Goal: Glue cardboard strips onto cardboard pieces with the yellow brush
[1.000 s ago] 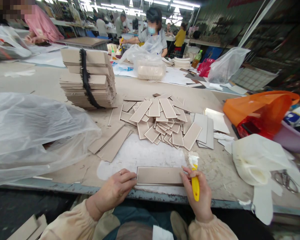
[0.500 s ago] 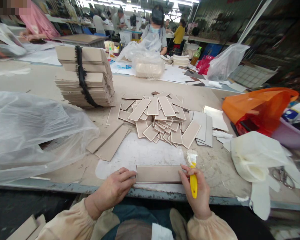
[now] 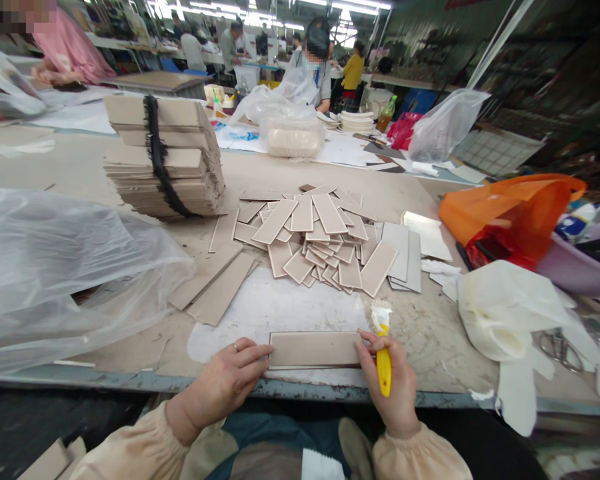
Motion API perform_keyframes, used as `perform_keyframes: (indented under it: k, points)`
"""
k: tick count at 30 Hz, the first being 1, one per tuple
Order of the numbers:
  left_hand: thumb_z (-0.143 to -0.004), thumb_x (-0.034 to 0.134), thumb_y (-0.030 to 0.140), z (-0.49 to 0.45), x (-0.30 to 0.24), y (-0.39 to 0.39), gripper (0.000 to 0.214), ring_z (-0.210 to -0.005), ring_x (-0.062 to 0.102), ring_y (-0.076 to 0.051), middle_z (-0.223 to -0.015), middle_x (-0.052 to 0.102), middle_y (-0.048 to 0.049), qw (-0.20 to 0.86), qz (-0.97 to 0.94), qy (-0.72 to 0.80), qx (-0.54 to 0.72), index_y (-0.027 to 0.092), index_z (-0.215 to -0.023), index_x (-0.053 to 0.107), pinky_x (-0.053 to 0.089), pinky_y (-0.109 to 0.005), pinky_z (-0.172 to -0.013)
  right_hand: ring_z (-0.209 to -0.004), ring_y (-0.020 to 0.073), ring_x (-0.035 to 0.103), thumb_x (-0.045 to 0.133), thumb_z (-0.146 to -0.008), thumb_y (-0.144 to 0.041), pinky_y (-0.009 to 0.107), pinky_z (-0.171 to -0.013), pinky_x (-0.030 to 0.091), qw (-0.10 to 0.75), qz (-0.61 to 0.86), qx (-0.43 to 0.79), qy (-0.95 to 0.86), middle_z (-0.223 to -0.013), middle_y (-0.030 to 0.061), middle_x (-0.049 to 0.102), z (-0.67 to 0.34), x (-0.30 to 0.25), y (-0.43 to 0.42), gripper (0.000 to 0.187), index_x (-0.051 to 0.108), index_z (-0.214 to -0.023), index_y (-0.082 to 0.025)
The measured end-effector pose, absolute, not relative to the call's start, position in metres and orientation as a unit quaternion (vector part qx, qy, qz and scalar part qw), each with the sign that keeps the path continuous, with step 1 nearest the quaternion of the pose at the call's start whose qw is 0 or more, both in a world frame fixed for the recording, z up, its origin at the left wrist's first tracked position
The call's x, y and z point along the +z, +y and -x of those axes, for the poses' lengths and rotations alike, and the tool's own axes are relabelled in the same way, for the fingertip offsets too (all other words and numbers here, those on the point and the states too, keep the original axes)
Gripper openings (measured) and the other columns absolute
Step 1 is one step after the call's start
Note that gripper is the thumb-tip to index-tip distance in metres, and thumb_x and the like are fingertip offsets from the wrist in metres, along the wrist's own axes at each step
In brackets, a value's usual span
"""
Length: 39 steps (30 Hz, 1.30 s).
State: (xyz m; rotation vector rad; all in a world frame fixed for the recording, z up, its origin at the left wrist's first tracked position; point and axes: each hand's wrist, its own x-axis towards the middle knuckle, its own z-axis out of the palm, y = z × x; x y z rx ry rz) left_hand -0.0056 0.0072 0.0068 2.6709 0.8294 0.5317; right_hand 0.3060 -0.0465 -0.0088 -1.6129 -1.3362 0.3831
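Note:
A long beige board strip (image 3: pixel 315 350) lies level at the table's front edge, in front of me. My left hand (image 3: pixel 237 373) has its fingers closed on the strip's left end; a ring shows on one finger. At the right end, my right hand (image 3: pixel 393 377) pinches the strip's corner between thumb and fingertips. That hand also holds a yellow-handled brush (image 3: pixel 384 367) between its fingers, its bristles coated white and pointing away from me. Beyond the strip is a loose pile of smaller beige rectangular pieces (image 3: pixel 325 233) with pale edges.
A bundle of boards (image 3: pixel 190 157) tied with a black strap stands behind left. Clear plastic sheeting (image 3: pixel 80 273) covers the left side. To the right are an orange bag (image 3: pixel 500 207), a white container (image 3: pixel 510 307) and scissors (image 3: pixel 560 348). Co-workers sit farther back.
The view has shifted slightly, so everything appears a little farther left. Both hands keep their places on the strip, and the brush stays in my right hand.

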Motion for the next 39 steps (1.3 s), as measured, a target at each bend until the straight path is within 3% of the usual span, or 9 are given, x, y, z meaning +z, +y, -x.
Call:
perform_keyframes:
  k: [5, 11, 24, 39]
  points:
    - [-0.09, 0.048, 0.008, 0.006, 0.006, 0.008, 0.025, -0.1, 0.054, -0.021, -0.124, 0.061, -0.0083, 0.143, -0.929, 0.286, 0.185, 0.018, -0.107, 0.062, 0.053, -0.035, -0.083, -0.09, 0.0211, 0.07, 0.063, -0.091, -0.038, 0.03, -0.079, 0.053, 0.491, 0.659, 0.165, -0.546, -0.102, 0.0082, 0.069, -0.305, -0.007, -0.047, 0.023, 0.045, -0.091, -0.023]
    - [-0.09, 0.047, 0.009, 0.006, 0.006, 0.007, 0.024, -0.099, 0.053, -0.02, -0.124, 0.061, -0.0084, 0.14, -0.932, 0.283, 0.177, 0.017, -0.108, 0.061, 0.053, -0.034, -0.083, -0.08, 0.0194, 0.071, 0.063, -0.091, -0.038, 0.029, -0.073, 0.055, 0.487, 0.665, 0.161, -0.543, -0.103, 0.0082, 0.07, -0.305, -0.008, -0.046, 0.023, 0.045, -0.091, -0.023]
    - [-0.09, 0.044, 0.006, 0.007, 0.0, 0.01, 0.028, -0.096, 0.054, -0.019, -0.122, 0.062, -0.0085, 0.121, -0.94, 0.27, 0.169, 0.018, -0.111, 0.06, 0.052, -0.032, -0.081, -0.096, 0.0224, 0.069, 0.059, -0.093, -0.032, 0.033, -0.081, 0.055, 0.481, 0.657, 0.162, -0.557, -0.099, 0.0074, 0.068, -0.303, -0.006, -0.046, 0.016, 0.046, -0.09, -0.023]
    - [-0.091, 0.046, 0.012, 0.009, -0.005, 0.011, 0.024, -0.098, 0.059, -0.017, -0.119, 0.065, -0.0087, 0.101, -0.941, 0.275, 0.17, 0.019, -0.107, 0.063, 0.053, -0.028, -0.084, -0.092, 0.0208, 0.07, 0.054, -0.094, -0.031, 0.032, -0.08, 0.056, 0.458, 0.669, 0.154, -0.565, -0.104, 0.0074, 0.07, -0.302, -0.007, -0.045, 0.01, 0.047, -0.092, -0.024]
